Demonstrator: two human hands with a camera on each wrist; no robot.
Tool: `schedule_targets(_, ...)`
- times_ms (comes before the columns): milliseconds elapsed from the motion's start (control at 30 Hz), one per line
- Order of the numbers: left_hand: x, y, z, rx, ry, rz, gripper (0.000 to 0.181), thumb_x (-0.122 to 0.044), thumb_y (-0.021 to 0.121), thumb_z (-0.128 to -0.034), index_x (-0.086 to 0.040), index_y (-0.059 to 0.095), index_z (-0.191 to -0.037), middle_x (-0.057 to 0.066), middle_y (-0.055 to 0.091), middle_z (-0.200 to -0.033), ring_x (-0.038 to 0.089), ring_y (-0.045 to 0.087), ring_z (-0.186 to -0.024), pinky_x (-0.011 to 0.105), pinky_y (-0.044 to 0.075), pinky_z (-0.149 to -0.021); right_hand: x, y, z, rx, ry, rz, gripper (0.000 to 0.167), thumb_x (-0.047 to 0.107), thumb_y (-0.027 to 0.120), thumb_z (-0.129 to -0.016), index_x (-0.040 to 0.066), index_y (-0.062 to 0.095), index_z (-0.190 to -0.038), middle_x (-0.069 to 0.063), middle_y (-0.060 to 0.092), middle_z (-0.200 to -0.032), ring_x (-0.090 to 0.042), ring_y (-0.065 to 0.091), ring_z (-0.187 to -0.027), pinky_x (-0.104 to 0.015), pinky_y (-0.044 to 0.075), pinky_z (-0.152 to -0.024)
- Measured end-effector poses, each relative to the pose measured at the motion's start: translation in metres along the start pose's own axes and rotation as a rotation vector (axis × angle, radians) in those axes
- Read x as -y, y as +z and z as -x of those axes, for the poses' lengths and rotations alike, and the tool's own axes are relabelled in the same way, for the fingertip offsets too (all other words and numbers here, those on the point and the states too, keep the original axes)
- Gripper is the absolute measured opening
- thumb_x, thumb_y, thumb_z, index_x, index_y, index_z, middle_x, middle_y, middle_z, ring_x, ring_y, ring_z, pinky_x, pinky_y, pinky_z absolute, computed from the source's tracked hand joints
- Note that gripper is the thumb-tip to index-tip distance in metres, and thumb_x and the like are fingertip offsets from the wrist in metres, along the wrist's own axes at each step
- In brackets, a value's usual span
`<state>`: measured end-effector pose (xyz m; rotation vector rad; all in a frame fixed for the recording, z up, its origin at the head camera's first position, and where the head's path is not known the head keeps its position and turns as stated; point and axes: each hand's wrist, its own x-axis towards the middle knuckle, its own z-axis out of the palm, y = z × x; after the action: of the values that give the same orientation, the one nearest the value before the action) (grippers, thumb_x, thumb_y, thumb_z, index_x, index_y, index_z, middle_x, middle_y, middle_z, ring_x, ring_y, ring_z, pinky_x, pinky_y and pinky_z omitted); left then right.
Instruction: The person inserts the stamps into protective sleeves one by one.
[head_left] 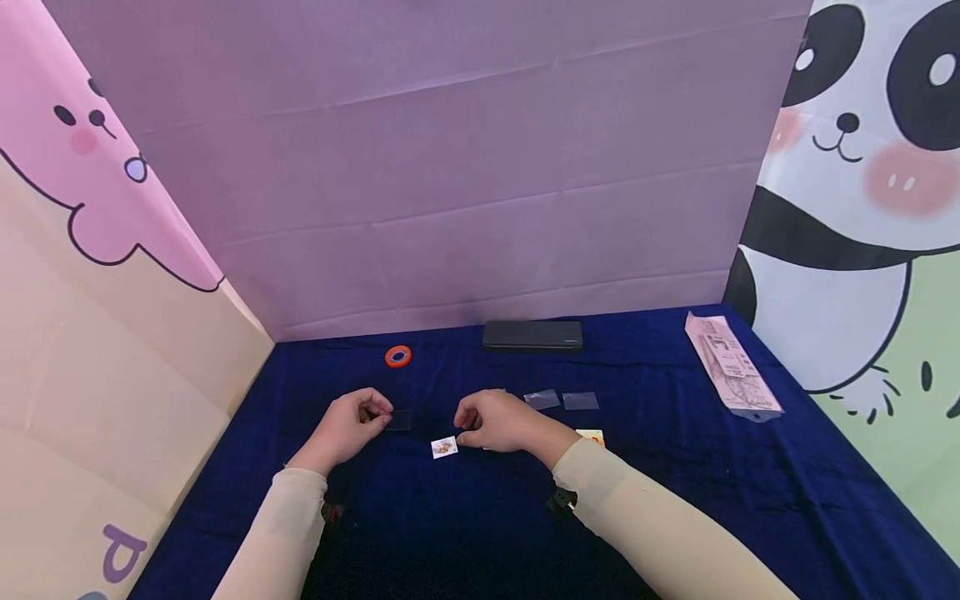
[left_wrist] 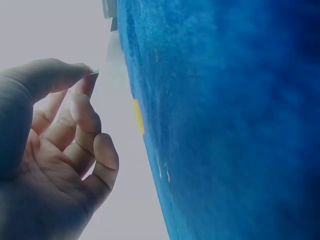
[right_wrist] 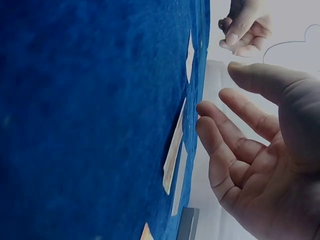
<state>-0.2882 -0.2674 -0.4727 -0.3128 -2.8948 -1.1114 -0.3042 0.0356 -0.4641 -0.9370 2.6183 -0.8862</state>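
Just above the dark blue tablecloth point(head_left: 750, 483), left of centre, we are pinching a small clear plastic sleeve point(head_left: 401, 421) between the thumb and fingertips of the left hand point(head_left: 348, 429). We are holding the right hand point(head_left: 495, 421) beside a small white picture card point(head_left: 444, 447), which is lying between the two hands; its thumb and bent fingers are standing apart. Whether the thumb is touching the card's edge, we cannot tell.

Obstructions: the right hand is covering a pale sliver point(head_left: 487, 450), too little showing to identify, and the right forearm is partly hiding a yellow-and-white card point(head_left: 592, 435).

Surroundings: we are noting two more clear sleeves point(head_left: 580, 401) lying side by side, just beyond the right wrist. An orange roll of tape point(head_left: 398, 356) is resting behind the left hand. Near the back edge, a flat dark rectangular case point(head_left: 532, 335) is lying close to the purple cloth backdrop point(head_left: 480, 167). Well apart at far right, a pink printed packet point(head_left: 727, 362) is lying aslant near the panda panel point(head_left: 832, 308).
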Motion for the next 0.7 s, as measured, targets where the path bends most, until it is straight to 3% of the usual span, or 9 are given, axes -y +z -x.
schedule_targets(367,0.011,-0.011,0.035,0.001,0.006,0.034,0.005,-0.019,0.079,-0.0958,-0.017,0.079,-0.101,-0.002,0.064,-0.088,0.018,0.054,-0.066,0.032,0.046,-0.057,0.007,0.01,-0.008,-0.003,-0.009,0.041,0.015,0.02,0.082,-0.091,0.016,0.075,-0.104,0.008,0.07,-0.095,-0.009,0.063,-0.089,-0.037,0.052,-0.086)
schedule_targets(700,0.031,-0.021,0.047,-0.075,0.064,0.144,0.012,-0.023,0.077,-0.0984,-0.013,0.078,-0.105,-0.001,0.071,-0.096,0.019,0.056,-0.071,0.03,0.048,-0.062,0.018,0.016,-0.014,-0.017,0.041,0.112,0.019,0.021,0.083,-0.09,0.018,0.074,-0.106,0.01,0.064,-0.089,-0.01,0.059,-0.082,-0.036,0.052,-0.084)
